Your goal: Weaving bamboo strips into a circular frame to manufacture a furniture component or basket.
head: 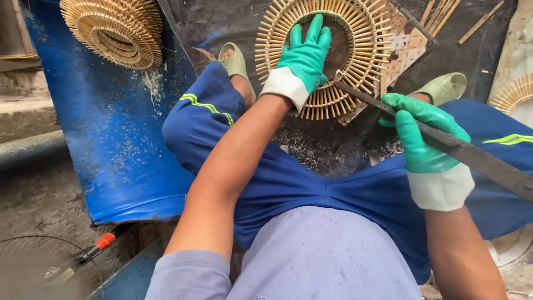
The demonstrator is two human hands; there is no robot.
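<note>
A round woven bamboo ring [363, 33] of radiating sticks lies on a worn wooden block [408, 44] between my feet. My left hand [302, 55], in a green glove, presses flat on the ring's left half with fingers spread. My right hand [425, 136], also green-gloved, grips a long dark metal blade [483, 158]. The blade's tip [341, 84] touches the ring's lower edge next to my left hand.
A stack of finished bamboo rings [114, 30] rests on a blue plastic sheet [105, 128] at upper left. Another ring [511, 91] shows at the right edge. Loose bamboo strips [480, 22] lie at top right. An orange-handled tool [97, 247] lies at lower left.
</note>
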